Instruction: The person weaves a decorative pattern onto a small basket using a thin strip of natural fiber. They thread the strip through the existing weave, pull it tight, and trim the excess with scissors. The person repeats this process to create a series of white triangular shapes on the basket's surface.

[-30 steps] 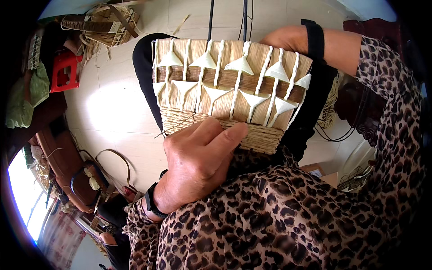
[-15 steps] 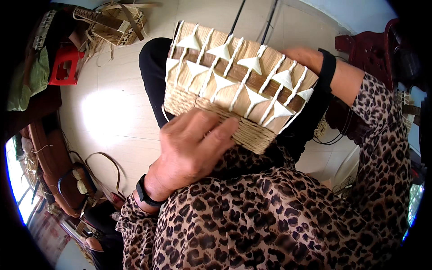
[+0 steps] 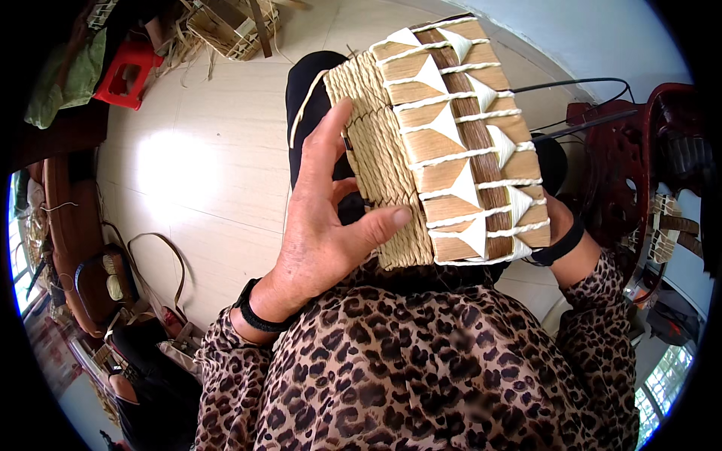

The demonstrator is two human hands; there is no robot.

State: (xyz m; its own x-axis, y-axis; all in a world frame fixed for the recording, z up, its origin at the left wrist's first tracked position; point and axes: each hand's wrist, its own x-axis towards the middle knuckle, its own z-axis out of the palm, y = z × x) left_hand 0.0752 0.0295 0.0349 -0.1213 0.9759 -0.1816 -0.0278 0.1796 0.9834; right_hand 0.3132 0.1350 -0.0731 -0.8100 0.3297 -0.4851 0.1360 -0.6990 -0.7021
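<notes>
A woven basket (image 3: 440, 161) is tilted on its side above my lap. Tan braided cord forms its left part; pale wood-like strips, a brown band, white twisted cords and white triangles cover the right part. My left hand (image 3: 320, 207) is at its braided edge, fingers spread. The thumb lies over the braid, while the index finger stretches up along the edge. At the lower right corner, my right hand (image 3: 558, 218) holds the basket from behind; its fingers are mostly hidden. A loose pale strand (image 3: 307, 105) hangs off the upper left corner.
Thin black cords (image 3: 579, 81) stick out beyond the basket toward a carved dark red wooden chair (image 3: 662, 128). A red plastic stool (image 3: 128, 74) and an unfinished basket frame (image 3: 226, 28) stand at upper left. Another person's dark-clothed leg (image 3: 162, 379) shows at lower left.
The basket has turned clockwise, so its patterned side now faces right. My left hand has spread its fingers along the braided edge, and my right hand has come down at the right.
</notes>
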